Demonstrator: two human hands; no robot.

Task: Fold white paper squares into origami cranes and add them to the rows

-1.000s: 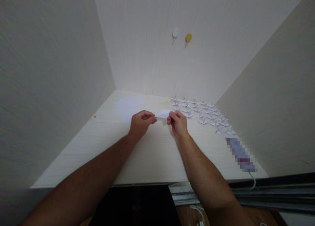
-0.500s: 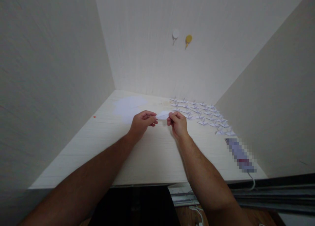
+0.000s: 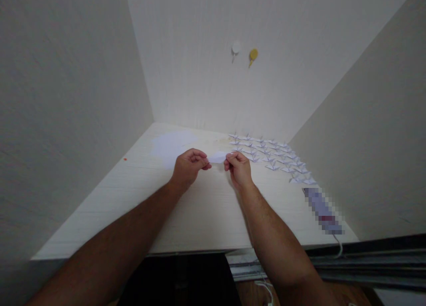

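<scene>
A small folded piece of white paper (image 3: 217, 157) is stretched between my two hands, over the middle of the white table (image 3: 206, 208). My left hand (image 3: 190, 164) pinches its left end between thumb and fingers. The right end is pinched by my right hand (image 3: 238, 167), its other fingers curled in. Fine folds in the paper are too small to make out. Behind my left hand lie loose sheets of white paper (image 3: 171, 144). To the right of my right hand stand rows of folded paper cranes (image 3: 266, 151).
A pixelated flat object (image 3: 322, 210) with a white cable (image 3: 339, 248) lies near the table's right edge. Walls enclose the table left, right and back. A white hook (image 3: 235, 47) and a yellow hook (image 3: 253, 54) hang on the back wall. A small orange bit (image 3: 125, 159) lies at left.
The view has shifted slightly. Both hands keep their pinch on the paper, which shows a little wider and flatter between them now.
</scene>
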